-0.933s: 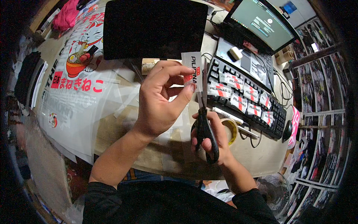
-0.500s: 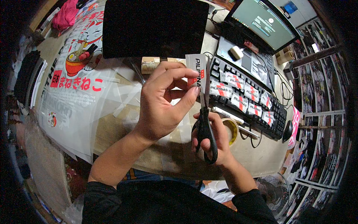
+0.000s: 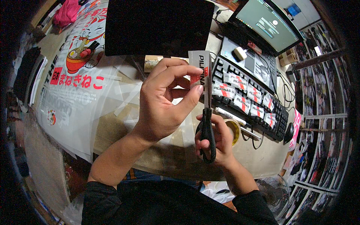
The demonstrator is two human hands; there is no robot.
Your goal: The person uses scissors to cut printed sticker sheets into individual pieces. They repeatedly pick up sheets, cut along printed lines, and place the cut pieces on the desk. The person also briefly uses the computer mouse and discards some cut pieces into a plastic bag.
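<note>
My left hand (image 3: 155,107) pinches a small strip of printed film (image 3: 197,57) between thumb and fingertips, holding it upright above the table. Dark lettering and a red mark show on the strip. In my right hand (image 3: 224,146) is a pair of scissors (image 3: 207,133) with black handles, fingers through the loops. The blades point away from me and lie along the strip's right edge, nearly together. Several small printed pieces (image 3: 223,90) in white, black and red rest on the black keyboard (image 3: 278,126) at the right.
Behind my hands stands a black panel (image 3: 157,28). A laptop (image 3: 268,26) with a white charger (image 3: 240,53) on it is at back right. Beside my right hand lie a tape roll (image 3: 233,131) and a white pen (image 3: 230,115). Large printed film sheets (image 3: 75,108) cover the left.
The scissor blades and handles have come closer together along the strip's edge. The strip has risen slightly in view. Both hands keep their grips.
</note>
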